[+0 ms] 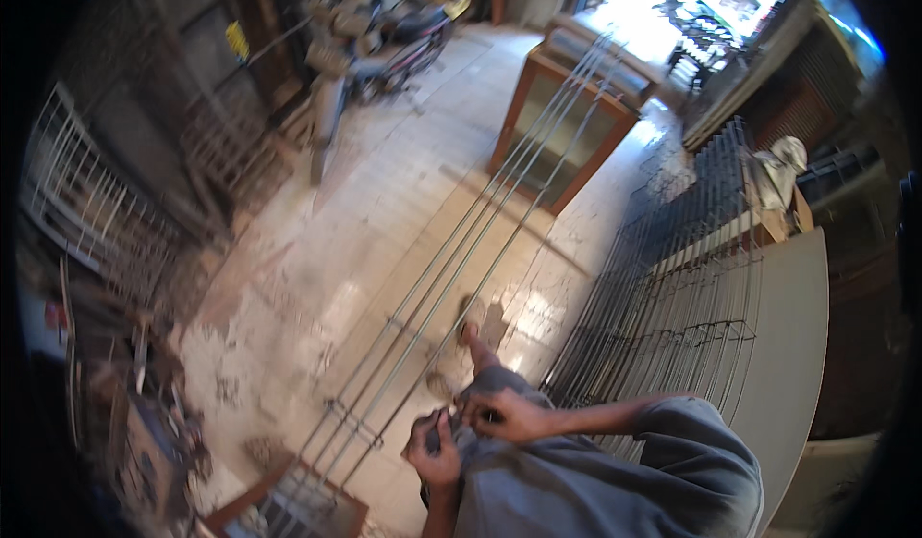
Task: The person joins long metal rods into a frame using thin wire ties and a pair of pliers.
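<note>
Left hand [434,450] low over the person's lap, curled around a small dark thing [444,432]; too blurred to say what, grip pressed closed on it. Right hand [501,413] just beside it, fingers pinched at the same spot, touching. Looks like a fiddling or prep step at the near end of the long rods [451,279], which run over the floor [317,250] onto two wooden frames. Next move likely needs a firm pinch. Mesh panels [672,279] stand right.

Grey short-sleeved shirt [615,480], grey trousers [499,381]
</note>
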`<action>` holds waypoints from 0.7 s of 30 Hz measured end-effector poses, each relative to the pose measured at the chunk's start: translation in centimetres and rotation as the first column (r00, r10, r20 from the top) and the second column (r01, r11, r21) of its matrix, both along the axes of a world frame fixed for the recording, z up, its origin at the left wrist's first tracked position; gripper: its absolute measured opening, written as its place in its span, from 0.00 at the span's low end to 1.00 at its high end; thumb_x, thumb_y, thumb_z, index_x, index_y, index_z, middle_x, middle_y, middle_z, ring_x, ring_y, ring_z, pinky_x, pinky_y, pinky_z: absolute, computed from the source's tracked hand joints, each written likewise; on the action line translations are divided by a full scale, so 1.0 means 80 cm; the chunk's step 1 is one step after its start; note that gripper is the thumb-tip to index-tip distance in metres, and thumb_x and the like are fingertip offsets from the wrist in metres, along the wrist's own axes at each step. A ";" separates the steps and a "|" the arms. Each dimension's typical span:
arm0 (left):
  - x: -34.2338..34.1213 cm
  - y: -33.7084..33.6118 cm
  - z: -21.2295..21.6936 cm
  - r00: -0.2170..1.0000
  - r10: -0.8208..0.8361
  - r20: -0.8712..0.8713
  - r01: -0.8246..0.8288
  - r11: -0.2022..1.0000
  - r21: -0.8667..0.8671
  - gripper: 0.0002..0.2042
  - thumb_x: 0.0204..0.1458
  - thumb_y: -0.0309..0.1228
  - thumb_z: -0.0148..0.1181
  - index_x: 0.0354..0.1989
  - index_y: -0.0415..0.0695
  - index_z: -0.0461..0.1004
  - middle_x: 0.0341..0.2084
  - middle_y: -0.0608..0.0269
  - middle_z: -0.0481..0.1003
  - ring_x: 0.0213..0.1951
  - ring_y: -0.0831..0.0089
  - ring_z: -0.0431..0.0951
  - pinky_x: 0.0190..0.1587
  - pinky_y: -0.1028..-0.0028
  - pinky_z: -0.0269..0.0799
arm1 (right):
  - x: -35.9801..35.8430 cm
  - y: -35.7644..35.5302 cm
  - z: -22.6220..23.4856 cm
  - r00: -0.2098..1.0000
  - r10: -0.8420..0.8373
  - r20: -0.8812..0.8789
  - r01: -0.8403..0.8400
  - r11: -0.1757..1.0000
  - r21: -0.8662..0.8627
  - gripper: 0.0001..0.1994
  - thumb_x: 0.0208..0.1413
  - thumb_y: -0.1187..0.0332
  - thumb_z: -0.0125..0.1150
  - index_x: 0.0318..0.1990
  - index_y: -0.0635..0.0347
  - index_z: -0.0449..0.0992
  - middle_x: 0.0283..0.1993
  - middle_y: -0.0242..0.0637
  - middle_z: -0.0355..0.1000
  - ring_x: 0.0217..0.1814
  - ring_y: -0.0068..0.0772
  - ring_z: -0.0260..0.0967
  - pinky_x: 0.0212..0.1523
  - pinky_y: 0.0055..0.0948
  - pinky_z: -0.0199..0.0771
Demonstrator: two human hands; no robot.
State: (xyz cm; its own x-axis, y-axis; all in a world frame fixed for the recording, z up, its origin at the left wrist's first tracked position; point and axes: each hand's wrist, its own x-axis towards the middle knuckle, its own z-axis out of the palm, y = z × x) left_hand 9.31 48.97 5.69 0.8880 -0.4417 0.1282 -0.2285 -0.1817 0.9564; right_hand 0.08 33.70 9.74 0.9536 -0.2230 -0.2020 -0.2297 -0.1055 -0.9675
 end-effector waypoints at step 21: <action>0.085 -0.048 0.025 0.922 -0.318 0.222 0.201 0.881 0.427 0.15 0.56 0.35 0.63 0.49 0.40 0.77 0.42 0.53 0.79 0.46 0.52 0.77 0.50 0.59 0.72 | 0.047 -0.029 -0.084 0.877 -0.354 -0.326 0.375 0.927 0.004 0.05 0.58 0.77 0.54 0.34 0.72 0.72 0.26 0.41 0.76 0.28 0.28 0.77 0.33 0.27 0.76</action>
